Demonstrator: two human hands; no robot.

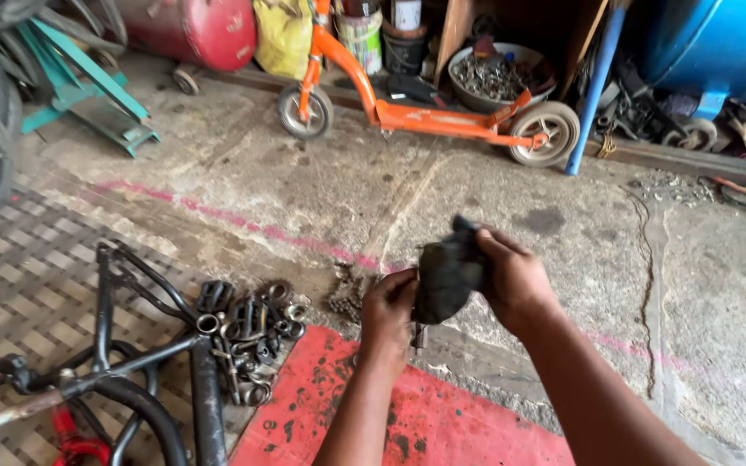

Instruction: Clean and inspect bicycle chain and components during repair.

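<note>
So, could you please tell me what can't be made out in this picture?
Head view only:
- Metal part under the black rag: mostly wrapped, kind unclear.
- Left hand and right hand: fingertips hidden by the rag.
- Black frame: cut off by the bottom edge.
- Small parts: too small to tell apart.
- Bowl: contents blurred.

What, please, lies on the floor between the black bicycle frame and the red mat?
In the head view, a heap of dark metal rings, nuts and small bike parts lies between the black bicycle frame and the red mat.
</note>
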